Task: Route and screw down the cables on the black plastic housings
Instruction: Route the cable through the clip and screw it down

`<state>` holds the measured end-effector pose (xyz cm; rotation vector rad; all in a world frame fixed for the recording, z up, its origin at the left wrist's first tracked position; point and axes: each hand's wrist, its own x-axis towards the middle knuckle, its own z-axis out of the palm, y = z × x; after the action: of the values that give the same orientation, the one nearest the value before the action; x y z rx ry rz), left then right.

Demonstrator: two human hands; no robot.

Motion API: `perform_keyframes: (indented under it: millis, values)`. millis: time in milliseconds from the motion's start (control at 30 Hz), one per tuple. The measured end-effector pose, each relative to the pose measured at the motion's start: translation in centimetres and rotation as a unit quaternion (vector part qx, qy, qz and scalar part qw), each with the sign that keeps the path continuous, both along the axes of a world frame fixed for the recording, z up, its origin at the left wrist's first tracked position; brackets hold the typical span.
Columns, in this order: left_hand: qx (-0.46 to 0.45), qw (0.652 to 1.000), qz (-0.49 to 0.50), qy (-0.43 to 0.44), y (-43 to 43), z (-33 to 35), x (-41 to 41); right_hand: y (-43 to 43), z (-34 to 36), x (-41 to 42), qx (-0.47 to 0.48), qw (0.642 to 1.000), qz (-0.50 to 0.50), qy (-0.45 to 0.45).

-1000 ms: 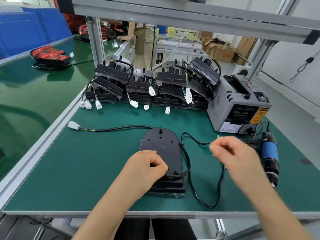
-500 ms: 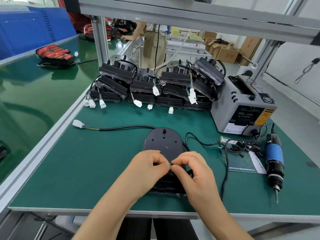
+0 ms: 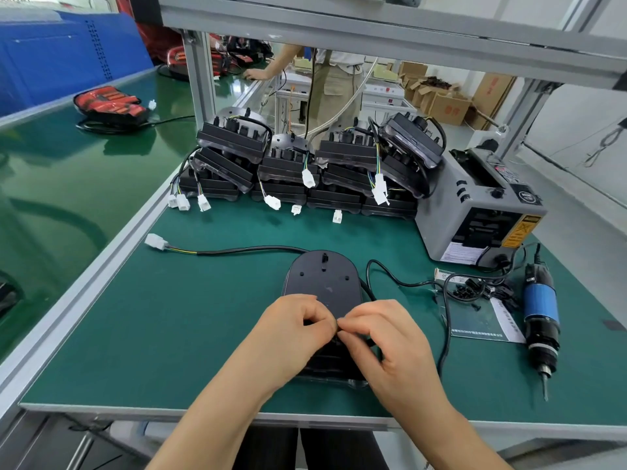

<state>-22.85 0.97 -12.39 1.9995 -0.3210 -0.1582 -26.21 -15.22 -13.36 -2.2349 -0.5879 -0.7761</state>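
Observation:
A black plastic housing (image 3: pixel 322 276) lies flat on the green mat near the front edge. Its black cable (image 3: pixel 237 250) runs left to a white connector (image 3: pixel 155 239) and also loops off to the right. My left hand (image 3: pixel 291 330) rests on the housing's near half, its fingers curled and pinching there. My right hand (image 3: pixel 383 344) meets it fingertip to fingertip, pinched on something small that the fingers hide. The near part of the housing is covered by both hands.
Several finished housings (image 3: pixel 305 171) with white plugs are stacked at the back. A grey tape dispenser (image 3: pixel 475 212) stands at right. An electric screwdriver (image 3: pixel 539 310) lies beside a pile of black screws (image 3: pixel 464 290) and a paper sheet (image 3: pixel 481 323). A person stands behind the bench.
My right hand came from the screw pile at the right to the housing, and its fingertips now meet my left hand's. The left hand stayed on the housing.

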Motion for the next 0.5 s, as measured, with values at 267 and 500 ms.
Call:
perform_keyframes:
  millis: [267,500]
  values:
    - [0.008,1.000,0.002,-0.002,-0.1,0.6,-0.3,0.5,0.7,-0.8,0.076,0.988,-0.009,0.137]
    - [0.019,0.999,0.027,-0.010,-0.1,0.5,-0.8,-0.1,3.3,0.2,0.149,0.919,-0.003,0.364]
